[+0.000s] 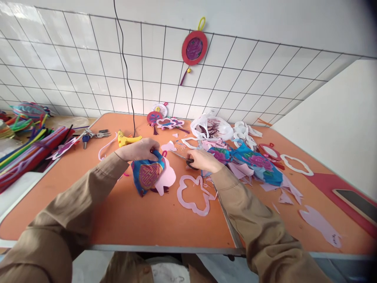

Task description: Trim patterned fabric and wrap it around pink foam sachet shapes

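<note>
- The left hand (140,149) is clamped on a blue cloth piece (146,175) backed with pink paper, held just above the worktop (123,212).
- The right hand (203,160) is closed around scissors (184,158), blades pointing toward the cloth piece.
- A pink paper frame (193,194) lies just below the scissors.
- Floral fabric (250,161) and paper scraps lie to the right.
- A yellow glue gun (126,138) sits behind the left hand.

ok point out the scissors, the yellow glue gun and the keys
scissors (186,159): head view, on the dark handle at the right hand
yellow glue gun (127,139): head view, on the middle of its body
keys (93,135): head view, on the bunch's metal middle
</note>
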Available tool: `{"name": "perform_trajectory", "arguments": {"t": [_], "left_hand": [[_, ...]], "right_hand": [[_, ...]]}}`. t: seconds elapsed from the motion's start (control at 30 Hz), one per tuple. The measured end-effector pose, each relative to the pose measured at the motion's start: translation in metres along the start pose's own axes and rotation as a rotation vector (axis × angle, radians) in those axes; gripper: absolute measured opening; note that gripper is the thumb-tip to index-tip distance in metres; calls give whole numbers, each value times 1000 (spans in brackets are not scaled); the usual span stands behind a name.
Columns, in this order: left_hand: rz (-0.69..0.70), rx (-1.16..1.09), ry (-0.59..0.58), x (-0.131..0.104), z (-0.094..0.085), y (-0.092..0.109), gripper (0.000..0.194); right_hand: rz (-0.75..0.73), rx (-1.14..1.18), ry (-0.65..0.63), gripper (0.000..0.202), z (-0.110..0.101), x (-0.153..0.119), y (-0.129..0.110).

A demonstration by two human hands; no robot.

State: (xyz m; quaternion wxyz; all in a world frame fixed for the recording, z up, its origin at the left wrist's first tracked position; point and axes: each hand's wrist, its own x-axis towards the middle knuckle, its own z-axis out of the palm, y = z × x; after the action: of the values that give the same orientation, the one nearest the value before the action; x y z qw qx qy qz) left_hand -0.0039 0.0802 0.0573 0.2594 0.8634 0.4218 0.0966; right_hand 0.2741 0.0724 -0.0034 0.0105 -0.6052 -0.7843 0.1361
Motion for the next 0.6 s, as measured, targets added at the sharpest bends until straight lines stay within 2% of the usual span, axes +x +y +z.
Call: {"name": "perform_trajectory", "arguments": {"t": [0.2,0.27,0.33,0.4,0.47,0.53,0.6], "left_hand": [[17,-178,52,-17,-28,9,16],[6,-203,84,-22,-34,16,15],[13,-259,112,-26,-36,21,13],[26,-319,147,-28,-35,25,12],[36,-366,187,-28,-32,26,13],[36,-408,219,-26,-29,27,14],[26,-434,243,-23,-25,27,15]], "right_hand": [[-35,52,-89,34,-7,-5,-4],[-46,106,-131,36,-10,-8,-5],[-61,206,-110,29,-11,-9,-8],[-109,370,-28,25,-12,-10,-13],[-215,619,36,37,-13,-13,-22],[-369,915,29,54,-15,-19,-35],[-486,1090,16,63,-19,-28,-49]]}}
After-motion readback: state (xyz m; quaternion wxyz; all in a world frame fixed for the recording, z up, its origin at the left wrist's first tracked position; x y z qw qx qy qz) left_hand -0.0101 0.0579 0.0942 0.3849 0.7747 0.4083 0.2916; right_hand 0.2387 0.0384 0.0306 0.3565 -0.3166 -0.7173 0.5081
